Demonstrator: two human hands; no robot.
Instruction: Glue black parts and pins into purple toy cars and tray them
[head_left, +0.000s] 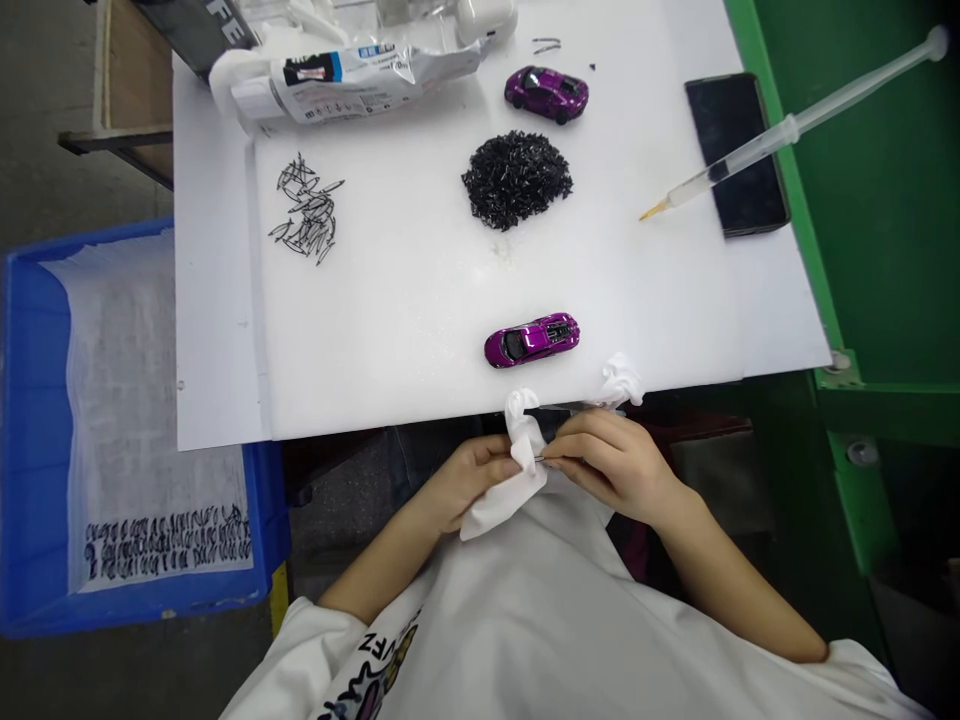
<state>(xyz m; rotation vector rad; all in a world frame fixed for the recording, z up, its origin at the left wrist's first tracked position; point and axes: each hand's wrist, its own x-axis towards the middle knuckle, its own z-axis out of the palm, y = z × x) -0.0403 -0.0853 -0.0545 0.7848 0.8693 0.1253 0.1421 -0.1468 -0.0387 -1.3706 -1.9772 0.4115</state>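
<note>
Below the table's front edge, my left hand [478, 475] is closed on a crumpled white tissue [506, 500]. My right hand [611, 462] pinches a thin dark piece [539, 459] against that tissue; the piece is too small to name. Just beyond both hands, a purple toy car [532, 340] rests on the white board. Beside it, near the edge and behind my right hand, lies a second crumpled tissue [621, 380]. Farther back are a pile of small black pieces [517, 180] and another purple toy car [546, 93].
Loose thin black loops [307, 210] lie at the board's left, behind them a white tube [360, 82]. A syringe [750, 152] crosses a dark phone [735, 150] on the right. A blue bin [30, 420] with paper and rows of black pieces stands left, a green frame [855, 200] right.
</note>
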